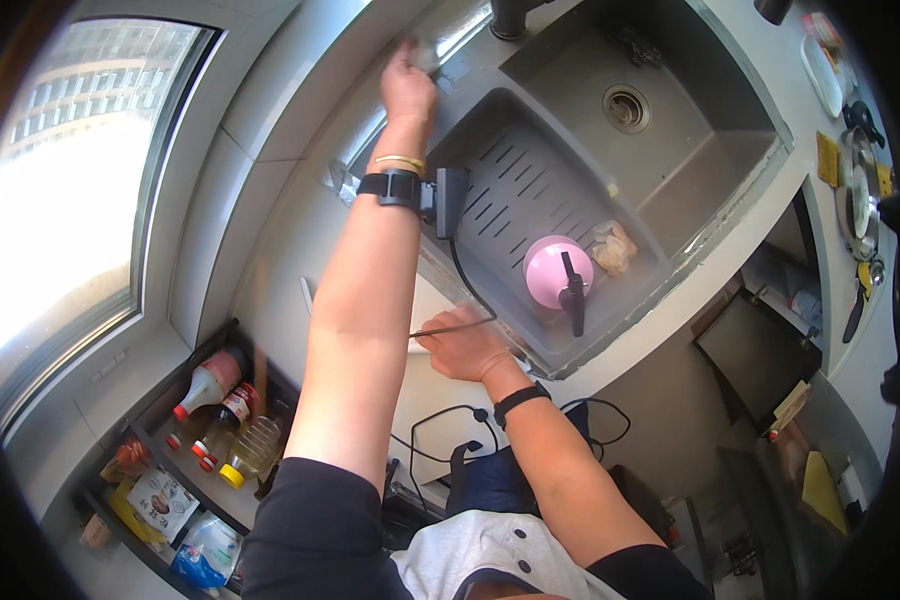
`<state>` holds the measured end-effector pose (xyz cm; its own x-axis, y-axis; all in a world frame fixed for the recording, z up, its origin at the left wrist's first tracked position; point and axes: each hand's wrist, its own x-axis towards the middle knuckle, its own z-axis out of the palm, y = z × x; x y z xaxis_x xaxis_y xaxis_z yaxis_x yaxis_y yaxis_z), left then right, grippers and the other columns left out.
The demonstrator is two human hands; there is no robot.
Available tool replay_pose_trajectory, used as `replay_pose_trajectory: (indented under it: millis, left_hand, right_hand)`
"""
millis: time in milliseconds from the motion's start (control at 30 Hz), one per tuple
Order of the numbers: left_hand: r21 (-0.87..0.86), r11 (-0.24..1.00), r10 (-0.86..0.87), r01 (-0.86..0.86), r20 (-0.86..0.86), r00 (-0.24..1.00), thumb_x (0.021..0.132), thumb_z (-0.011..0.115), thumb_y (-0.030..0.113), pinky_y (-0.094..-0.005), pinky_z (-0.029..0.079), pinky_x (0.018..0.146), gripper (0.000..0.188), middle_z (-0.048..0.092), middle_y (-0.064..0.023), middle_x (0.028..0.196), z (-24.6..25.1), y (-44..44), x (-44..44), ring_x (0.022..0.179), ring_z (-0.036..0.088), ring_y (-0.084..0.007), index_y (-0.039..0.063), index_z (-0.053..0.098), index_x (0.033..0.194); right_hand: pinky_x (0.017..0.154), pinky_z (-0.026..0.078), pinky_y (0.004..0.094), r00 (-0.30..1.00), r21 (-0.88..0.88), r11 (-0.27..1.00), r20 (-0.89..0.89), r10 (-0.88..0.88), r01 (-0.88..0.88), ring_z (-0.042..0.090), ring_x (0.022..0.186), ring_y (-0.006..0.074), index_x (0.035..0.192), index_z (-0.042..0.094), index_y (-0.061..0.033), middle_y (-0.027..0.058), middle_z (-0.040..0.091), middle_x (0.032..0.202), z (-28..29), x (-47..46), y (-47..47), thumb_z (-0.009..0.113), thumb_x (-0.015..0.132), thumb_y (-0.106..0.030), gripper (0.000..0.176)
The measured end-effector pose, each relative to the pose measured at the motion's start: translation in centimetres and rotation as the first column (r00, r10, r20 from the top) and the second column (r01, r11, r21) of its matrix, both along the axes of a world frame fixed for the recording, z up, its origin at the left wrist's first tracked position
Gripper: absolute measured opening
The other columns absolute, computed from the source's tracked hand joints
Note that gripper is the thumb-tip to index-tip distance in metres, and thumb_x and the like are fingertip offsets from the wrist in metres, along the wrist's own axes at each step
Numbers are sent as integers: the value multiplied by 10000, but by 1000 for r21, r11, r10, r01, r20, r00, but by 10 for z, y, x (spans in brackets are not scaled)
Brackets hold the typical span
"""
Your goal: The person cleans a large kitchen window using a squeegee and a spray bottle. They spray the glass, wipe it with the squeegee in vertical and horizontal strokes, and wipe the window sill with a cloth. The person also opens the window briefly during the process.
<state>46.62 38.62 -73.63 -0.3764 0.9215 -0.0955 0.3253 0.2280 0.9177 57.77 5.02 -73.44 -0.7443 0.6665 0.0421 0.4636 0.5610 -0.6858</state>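
My left hand [408, 88] reaches to the strip behind the sink by the window wall. It is blurred, and a pale blur lies at its fingertips, so I cannot tell what it holds. My right hand [466, 346] is at the front left corner of the sink with fingers curled, over a white flat thing [429, 298] partly hidden by my left arm. The grey double sink [495, 169] lies before me. In its near basin stands a pink round-bodied bottle [551, 270] with a black trigger-like top, beside a crumpled beige wad [613, 247].
A dark faucet [508, 19] rises at the back. The far basin has a drain strainer [626, 108]. Bottles [253, 448] and food packets [161, 501] fill a rack at the left. A black cable [450, 409] hangs near my body. Pans [860, 195] and a sponge [827, 159] lie at the right.
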Motion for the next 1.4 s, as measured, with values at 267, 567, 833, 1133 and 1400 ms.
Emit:
replay_pose_trajectory:
  millis: [267,567,833,1133,1400]
  left_hand:
    - [115,883,-338,455,-518,786,810,437,-86,-405,334,1160,580,460,-240,1459,-24,21,48,1406,370,-386,-8,484,1384]
    - [-179,812,-583,556,-288,759,865,413,-71,-358,380,1120,518,571,-185,1384,31,-16,61,1329,506,-305,12,553,1357]
    - [-132,962,-17,241,847,531,974,390,-37,-381,424,1113,461,527,-170,1413,63,-100,24,1317,510,-265,-23,445,1432]
    - [-195,959,195,208,981,20,1016,334,59,-542,346,1163,483,382,-262,1495,75,-189,18,1384,406,-401,-49,298,1485]
    - [-150,899,49,410,968,247,1016,421,479,-552,277,1137,624,450,-47,1488,108,-184,59,1383,374,-298,62,410,1481]
  right_hand:
    - [949,405,410,999,-17,999,-8,-36,36,512,1014,194,909,639,-213,-54,565,1002,1,2,-1,703,715,-229,205]
    - [947,414,417,996,32,996,-31,-83,84,516,998,187,881,652,-220,-61,561,973,3,-2,0,708,715,-234,175]
    - [901,437,384,999,7,999,-33,-43,44,529,973,195,861,642,-213,-64,566,918,15,9,8,708,705,-239,171]
    - [803,385,349,994,172,981,-82,-78,92,564,880,158,843,627,-224,-45,572,855,6,4,7,637,741,-320,141]
    - [809,405,361,990,34,993,-91,-108,111,545,887,165,833,599,-224,-47,554,881,-3,-1,3,616,778,-261,69]
